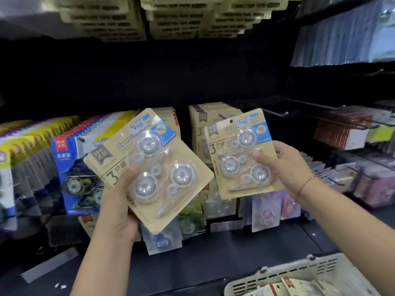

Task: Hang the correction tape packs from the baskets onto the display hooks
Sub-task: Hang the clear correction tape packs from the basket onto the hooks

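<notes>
1. Our left hand (119,201) grips a tilted stack of correction tape packs (154,167), thumb curled across the front.
2. Our right hand (284,165) pinches a single pack (237,154) by its right edge.
3. Both are held in front of the hanging packs (198,124).
4. A white basket (284,272) at lower right holds more.

Dim overall; we note the display's back panel (149,77) reads near black. Brightest areas: the left pack (154,167) and right pack (241,154), lit from our side. Soft glare on their clear blisters. Top-row packs (177,18) smeared by blur, print barely readable. Wide-angle bending toward the edges; far-left packs (21,163) soft. Basket (288,272) rim slightly blurred at bottom right.
</notes>
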Motion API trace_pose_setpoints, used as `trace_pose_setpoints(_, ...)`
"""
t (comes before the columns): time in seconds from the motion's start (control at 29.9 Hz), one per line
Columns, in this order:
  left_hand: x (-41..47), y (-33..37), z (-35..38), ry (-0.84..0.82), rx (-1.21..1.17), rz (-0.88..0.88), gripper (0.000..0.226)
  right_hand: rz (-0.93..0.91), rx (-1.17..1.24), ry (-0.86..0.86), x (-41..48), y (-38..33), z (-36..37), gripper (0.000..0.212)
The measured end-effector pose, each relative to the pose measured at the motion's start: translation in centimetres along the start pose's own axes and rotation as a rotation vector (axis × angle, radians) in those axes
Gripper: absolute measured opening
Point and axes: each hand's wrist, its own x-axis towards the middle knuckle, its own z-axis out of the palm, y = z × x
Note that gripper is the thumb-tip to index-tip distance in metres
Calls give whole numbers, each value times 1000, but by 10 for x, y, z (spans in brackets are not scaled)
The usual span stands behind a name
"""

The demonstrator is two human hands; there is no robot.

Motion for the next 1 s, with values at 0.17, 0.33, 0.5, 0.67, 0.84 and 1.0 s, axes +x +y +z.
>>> trace_pose_setpoints(0.17, 8, 2, -4, 9, -50, -17, 44, 3, 30, 65, 9, 9, 5, 10)
trace_pose_setpoints(0.33, 11, 0, 6, -15, -65, -6, 56, 62, -43, 113, 32, 22, 22, 11)
trace_pose_setpoints(0.5, 10, -4, 12, -7, -74, -16, 63, 144, -138, 188, 76, 32, 44, 28)
trace_pose_setpoints(0.67, 13, -5, 10, -7, -51, 11, 63, 260, -337, 102, 100, 43, 57, 33)
trace_pose_setpoints(0.84, 12, -8, 11, -10, 8, 54, 71, 139, -429, 308, 74, 21, 61, 53)
trace_pose_setpoints(1.0, 6, -15, 18, -32, 11, 44, 66, -166, -114, 19, 5, -31, 82, 18)
